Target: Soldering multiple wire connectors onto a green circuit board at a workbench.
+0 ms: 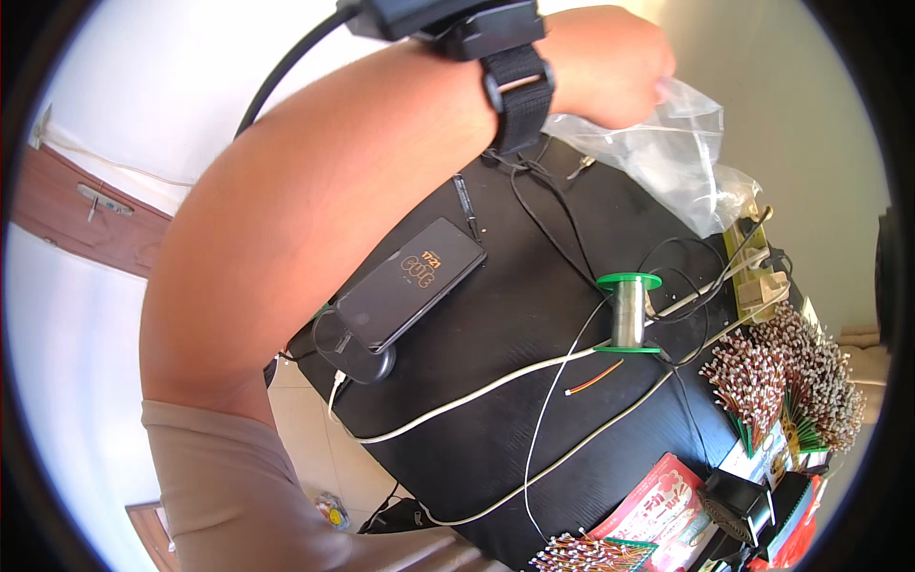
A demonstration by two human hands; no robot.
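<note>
My left arm reaches up across the view, a black strap with a black device around its wrist. At the far side my left hand point(615, 71) is closed on a clear plastic bag point(681, 157), which hangs down over the table's far right edge. Its fingertips are mostly turned away. My right hand does not show. Below the bag, a spool of silvery wire point(628, 313) with green flanges stands on the black table point(477, 315). Near it lies a short red and yellow wire piece point(593, 377).
A smartphone point(412, 284) rests on a black stand, with a black pen point(465, 205) beyond it. White cables point(477, 396) and black cords cross the table. Bundles of white-tipped wires point(748, 381) crowd the right edge. A pink printed packet point(658, 505) and black tape roll point(734, 505) lie near.
</note>
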